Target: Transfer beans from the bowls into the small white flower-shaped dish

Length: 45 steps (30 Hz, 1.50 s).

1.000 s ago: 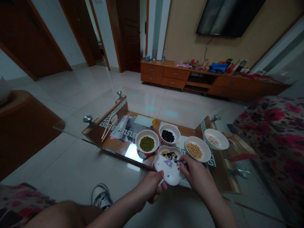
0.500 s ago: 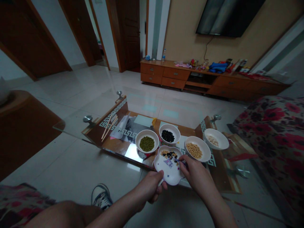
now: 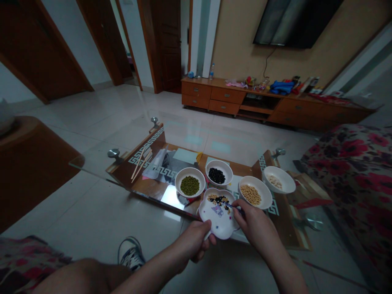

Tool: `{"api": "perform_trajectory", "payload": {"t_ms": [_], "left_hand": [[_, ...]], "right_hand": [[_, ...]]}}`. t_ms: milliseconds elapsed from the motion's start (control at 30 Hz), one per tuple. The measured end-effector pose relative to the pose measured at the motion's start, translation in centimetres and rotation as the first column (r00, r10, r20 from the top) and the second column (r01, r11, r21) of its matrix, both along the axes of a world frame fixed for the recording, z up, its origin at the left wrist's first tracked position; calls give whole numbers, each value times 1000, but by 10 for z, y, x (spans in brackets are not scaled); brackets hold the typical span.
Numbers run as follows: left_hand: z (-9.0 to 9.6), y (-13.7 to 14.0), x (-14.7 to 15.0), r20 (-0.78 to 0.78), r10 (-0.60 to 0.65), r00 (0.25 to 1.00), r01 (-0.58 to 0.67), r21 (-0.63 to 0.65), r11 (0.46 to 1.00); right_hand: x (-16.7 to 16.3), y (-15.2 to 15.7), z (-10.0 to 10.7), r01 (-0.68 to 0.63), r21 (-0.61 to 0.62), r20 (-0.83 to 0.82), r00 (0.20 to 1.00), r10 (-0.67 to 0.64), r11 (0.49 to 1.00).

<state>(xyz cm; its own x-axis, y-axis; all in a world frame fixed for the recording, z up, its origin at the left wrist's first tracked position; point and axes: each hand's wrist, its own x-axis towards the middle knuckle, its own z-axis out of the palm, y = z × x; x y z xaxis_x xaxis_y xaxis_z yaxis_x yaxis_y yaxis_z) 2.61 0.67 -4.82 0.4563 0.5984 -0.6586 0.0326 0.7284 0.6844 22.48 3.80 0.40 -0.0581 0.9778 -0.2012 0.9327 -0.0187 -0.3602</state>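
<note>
My left hand (image 3: 200, 241) grips the near edge of a white flower-shaped plate (image 3: 211, 222) with a purple rim and a cartoon print, thumb on top. Black and yellow beans (image 3: 219, 200) lie mixed along the plate's far side. In my closed right hand (image 3: 252, 218) is a slim bluish tool, seemingly tweezers (image 3: 235, 207), its tip among those beans. Whether the tip holds a bean is too small to tell. Around the plate stand a bowl of green beans (image 3: 190, 185), a bowl of black beans (image 3: 217, 176) and a bowl of yellow soybeans (image 3: 251, 194).
A fourth white bowl (image 3: 283, 183) with pale pieces stands at the right. Chopsticks (image 3: 141, 165) lie at the left of the glass table (image 3: 98, 151), near papers (image 3: 161, 161) seen through it. Metal knobs (image 3: 114, 153) rise at its corners. A floral-covered seat (image 3: 352, 163) is on the right.
My right hand has shifted very slightly with the tweezers, their tip still over the beans. My left hand and the plate look unmoved.
</note>
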Motion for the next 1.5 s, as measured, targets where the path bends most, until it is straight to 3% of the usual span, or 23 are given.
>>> {"api": "perform_trajectory", "payload": {"t_ms": [300, 500, 700, 900, 1200, 1500], "left_hand": [[0, 1, 1, -22, -5, 1000, 5, -13, 1000], [0, 1, 4, -25, 15, 1000, -16, -6, 1000], [-7, -1, 3, -9, 20, 1000, -21, -4, 1000], [-5, -1, 3, -4, 20, 1000, -20, -12, 1000], [-5, 0, 3, 1, -1, 1000, 1, -15, 1000], [1, 0, 2, -13, 7, 1000, -7, -27, 1000]], "right_hand": [[0, 1, 3, 21, 121, -62, 998, -13, 992], [-11, 11, 4, 128, 333, -179, 981, -70, 934], [-18, 16, 5, 196, 392, -228, 967, -112, 899], [-7, 9, 5, 213, 279, -156, 972, -174, 936], [-1, 2, 8, 90, 39, 26, 996, -91, 995], [1, 3, 5, 83, -18, 72, 994, -82, 996]]}}
